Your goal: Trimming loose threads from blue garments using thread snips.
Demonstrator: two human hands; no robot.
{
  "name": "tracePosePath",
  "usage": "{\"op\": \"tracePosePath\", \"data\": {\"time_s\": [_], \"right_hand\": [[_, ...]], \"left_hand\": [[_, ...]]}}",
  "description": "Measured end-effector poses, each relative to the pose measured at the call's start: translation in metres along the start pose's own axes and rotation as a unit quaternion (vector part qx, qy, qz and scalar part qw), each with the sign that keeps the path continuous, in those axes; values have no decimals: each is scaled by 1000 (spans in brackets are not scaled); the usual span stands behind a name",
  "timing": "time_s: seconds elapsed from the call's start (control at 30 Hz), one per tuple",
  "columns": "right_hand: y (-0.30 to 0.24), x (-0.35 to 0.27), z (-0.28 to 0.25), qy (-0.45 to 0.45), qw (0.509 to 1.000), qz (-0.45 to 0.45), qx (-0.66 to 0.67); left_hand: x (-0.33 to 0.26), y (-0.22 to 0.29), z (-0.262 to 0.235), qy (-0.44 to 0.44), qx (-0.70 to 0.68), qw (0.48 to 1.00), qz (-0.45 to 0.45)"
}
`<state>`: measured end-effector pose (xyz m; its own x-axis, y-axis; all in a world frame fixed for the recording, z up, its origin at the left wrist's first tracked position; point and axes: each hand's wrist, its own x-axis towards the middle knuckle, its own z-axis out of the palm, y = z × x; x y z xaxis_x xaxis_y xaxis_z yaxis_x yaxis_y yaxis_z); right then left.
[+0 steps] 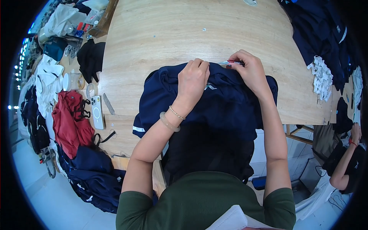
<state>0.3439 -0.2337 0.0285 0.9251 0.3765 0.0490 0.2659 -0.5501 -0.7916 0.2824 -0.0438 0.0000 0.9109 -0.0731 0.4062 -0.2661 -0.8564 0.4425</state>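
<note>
A navy garment (pixel 226 105) lies bunched over the table's near edge and hangs toward my lap. It has a small pale label near the neck and a white strip at its left end. My left hand (pixel 193 80) grips the garment's far edge, fingertips curled over and partly hidden. To its right, my right hand (pixel 251 71) pinches a small pair of thread snips (pixel 224 63) with a silvery blade pointing left, close to that same edge. My palm covers most of the snips' handle.
A white phone (pixel 97 113), a tape roll (pixel 91 90) and a red bag (pixel 71 122) lie left on the wooden table (pixel 165 34). Navy garments (pixel 320 34) and a heap of white strips (pixel 322 78) sit at right. Another person's arm (pixel 347 161) shows at far right.
</note>
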Motion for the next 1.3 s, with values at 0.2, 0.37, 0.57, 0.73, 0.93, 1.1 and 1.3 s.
{"op": "tracePosePath", "data": {"time_s": [0.2,0.37,0.57,0.73,0.93,1.1,1.3], "right_hand": [[-5,9,5,-35,995,-41,-85],[-7,13,9,-48,993,-53,-91],[-8,16,10,-56,990,-58,-112],[-12,17,11,-62,988,-66,-122],[-9,16,9,-58,988,-67,-124],[4,8,-28,69,997,-32,-16],[6,-50,-78,273,948,43,160]], "left_hand": [[3,-2,-2,-1,-20,1000,-8],[3,-2,-3,-6,-20,1000,-10],[3,-1,-3,-7,-25,1000,-9],[2,-2,-4,-8,-20,1000,-9],[4,-2,-3,-6,-27,1000,-11],[4,-10,-5,58,-155,976,-145],[4,36,-20,74,-175,981,-25]]}}
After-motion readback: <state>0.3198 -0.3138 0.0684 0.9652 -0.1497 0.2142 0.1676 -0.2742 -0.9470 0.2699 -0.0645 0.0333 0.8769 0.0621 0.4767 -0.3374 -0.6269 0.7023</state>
